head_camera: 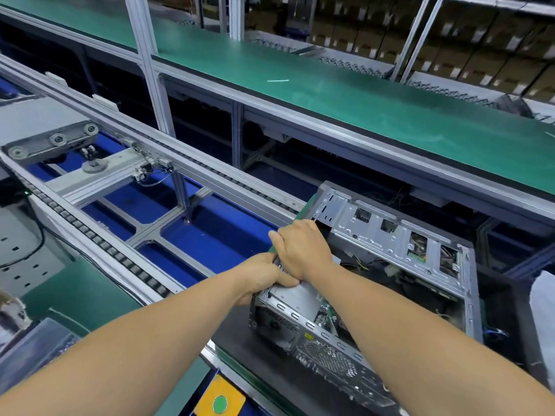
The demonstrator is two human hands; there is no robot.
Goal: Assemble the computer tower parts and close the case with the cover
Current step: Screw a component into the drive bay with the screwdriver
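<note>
An open grey sheet-metal computer tower case (375,283) lies on its side on a dark mat on the green tabletop (90,295), just beside the silver roller conveyor rail (210,181). Both hands meet at the case's upper left edge, the one nearest the rail. The left hand (261,277) curls its fingers (285,280) around the case's rim near the rear corner. The right hand (303,250) lies over that same edge, fingers bent down on it, overlapping the left. Beyond the case runs a long green shelf (330,94). A yellow panel with a green button (220,400) sits below the case.
</note>
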